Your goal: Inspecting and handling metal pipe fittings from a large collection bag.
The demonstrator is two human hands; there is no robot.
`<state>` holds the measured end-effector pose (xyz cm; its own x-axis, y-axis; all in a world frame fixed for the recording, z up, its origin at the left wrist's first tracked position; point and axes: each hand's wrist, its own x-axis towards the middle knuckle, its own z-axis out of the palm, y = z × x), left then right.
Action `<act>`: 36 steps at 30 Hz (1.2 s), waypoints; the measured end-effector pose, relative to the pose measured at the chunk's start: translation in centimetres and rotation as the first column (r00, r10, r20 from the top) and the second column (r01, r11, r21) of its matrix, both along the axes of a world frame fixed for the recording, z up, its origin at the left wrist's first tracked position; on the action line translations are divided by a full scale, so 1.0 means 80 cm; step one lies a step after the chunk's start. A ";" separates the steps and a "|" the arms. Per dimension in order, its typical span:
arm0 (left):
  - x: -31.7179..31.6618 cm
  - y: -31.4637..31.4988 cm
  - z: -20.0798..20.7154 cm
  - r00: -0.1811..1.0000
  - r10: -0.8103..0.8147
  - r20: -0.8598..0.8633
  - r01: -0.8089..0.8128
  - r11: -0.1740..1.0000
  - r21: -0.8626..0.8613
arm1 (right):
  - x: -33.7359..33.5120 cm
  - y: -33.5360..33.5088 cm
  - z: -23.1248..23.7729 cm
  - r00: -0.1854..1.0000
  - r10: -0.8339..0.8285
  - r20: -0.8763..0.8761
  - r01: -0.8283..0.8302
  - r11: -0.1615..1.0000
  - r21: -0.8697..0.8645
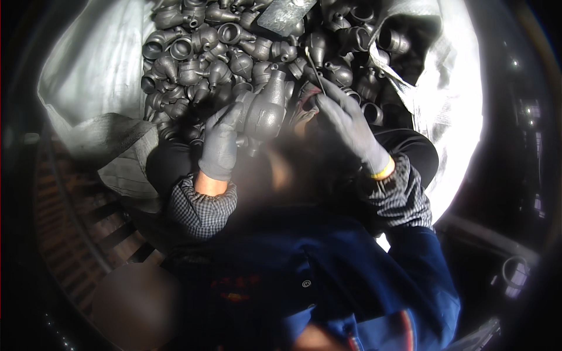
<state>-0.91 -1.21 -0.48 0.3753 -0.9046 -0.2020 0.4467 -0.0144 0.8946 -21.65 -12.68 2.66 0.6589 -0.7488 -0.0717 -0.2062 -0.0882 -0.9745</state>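
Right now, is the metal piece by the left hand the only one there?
No, beyond that metal piece at the left hand, many more grey metal pieces lie heaped.

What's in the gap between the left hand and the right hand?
The head view shows a bulbous grey metal casting between the left hand and right hand, with a reddish, cloth-like patch nearer the right.
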 end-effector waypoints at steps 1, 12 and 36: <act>0.003 0.000 0.000 1.000 0.009 -0.010 -0.009 1.000 0.026 | 0.008 0.009 -0.009 0.986 -0.041 0.162 0.047 0.998 -0.031; 0.022 0.007 -0.003 0.995 0.068 0.076 -0.059 0.991 -0.121 | 0.024 0.042 0.009 0.972 0.178 -0.151 -0.225 0.887 -0.404; 0.015 0.010 -0.003 0.995 0.082 0.059 -0.073 0.988 -0.133 | 0.033 0.044 -0.014 0.942 -0.039 -0.333 -0.226 0.660 -0.716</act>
<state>0.30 -0.44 -0.72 0.4536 -0.8894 -0.0574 0.3833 0.1365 0.9135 -19.03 -9.13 1.51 0.7724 -0.5734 0.2730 -0.4156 -0.7814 -0.4655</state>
